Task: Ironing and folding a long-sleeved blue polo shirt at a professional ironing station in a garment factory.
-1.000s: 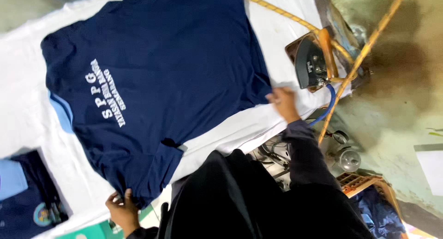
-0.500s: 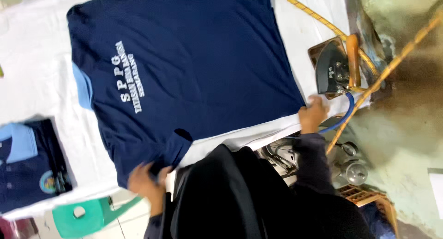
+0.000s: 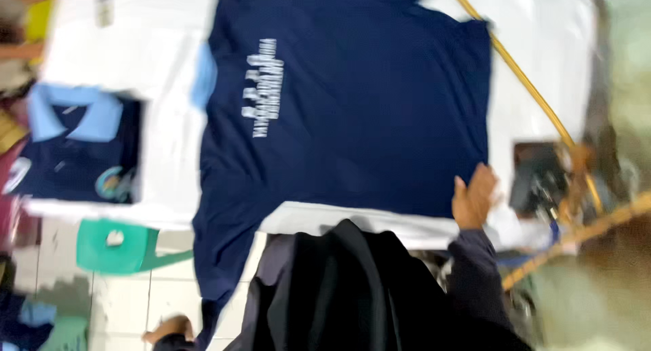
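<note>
Navy T-shirt spread across white-covered desk; right hand flat, fingers together, on hem; left hand gripping hanging sleeve.

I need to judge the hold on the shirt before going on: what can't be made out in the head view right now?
- Left hand: low at the frame's bottom edge, partly cut off; its grip on the navy shirt is unclear.
- Right hand: on the shirt's corner, fingers blurred, so grip or flat press can't be told.
- Shirt's top: cut off by the upper edge.
- White print: smeared by motion blur.
- Dark object beside the right hand: too blurred to identify.
</note>
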